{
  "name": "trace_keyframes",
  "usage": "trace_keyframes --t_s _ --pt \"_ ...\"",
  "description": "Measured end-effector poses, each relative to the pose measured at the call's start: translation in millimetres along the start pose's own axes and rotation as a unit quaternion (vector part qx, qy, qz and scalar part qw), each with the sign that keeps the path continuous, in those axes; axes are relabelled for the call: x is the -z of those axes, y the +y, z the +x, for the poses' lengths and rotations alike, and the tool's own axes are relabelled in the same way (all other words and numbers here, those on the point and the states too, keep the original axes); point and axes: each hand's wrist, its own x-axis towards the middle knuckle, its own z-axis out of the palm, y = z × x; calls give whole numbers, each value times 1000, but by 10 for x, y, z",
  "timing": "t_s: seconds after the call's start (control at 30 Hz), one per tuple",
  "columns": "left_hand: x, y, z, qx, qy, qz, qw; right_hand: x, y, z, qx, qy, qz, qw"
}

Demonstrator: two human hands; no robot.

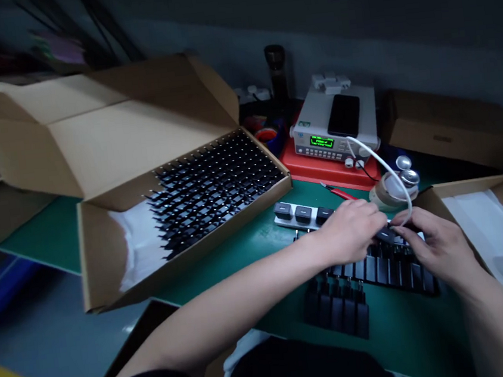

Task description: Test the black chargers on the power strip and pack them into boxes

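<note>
My left hand (355, 231) is curled at the left side of a black power adapter (386, 235), its fingertips against it. From the right, my right hand (437, 241) pinches the end of a white cable (406, 187) at that adapter; whether the plug is inside the port is hidden. A white power strip (277, 220) runs beneath my left hand, with several black adapters (303, 212) seated along it. Just below my hands lies a row of black adapters (383, 270), prongs pointing away from me. A smaller group of them (336, 311) lies nearer to me.
An open cardboard box (192, 272) holds many black adapters (215, 186), prongs up. Behind my hands, a meter (305, 142) with a green display sits on a red base (298, 168), a phone (345, 115) on top. Another open box (485, 185) stands at right.
</note>
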Motion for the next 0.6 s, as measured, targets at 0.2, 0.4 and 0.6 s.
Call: trace_keyframes --t_s 0.2,0.4,0.6 --pt "-228 150 102 48 24 51 997 7 29 -24 -34 40 -11 999" --pt "-165 92 -61 -40 65 -81 994 98 -464 448 -103 163 108 975" --pt "6 173 -906 56 106 -257 959 -737 -984 1149 -12 -6 256 967"
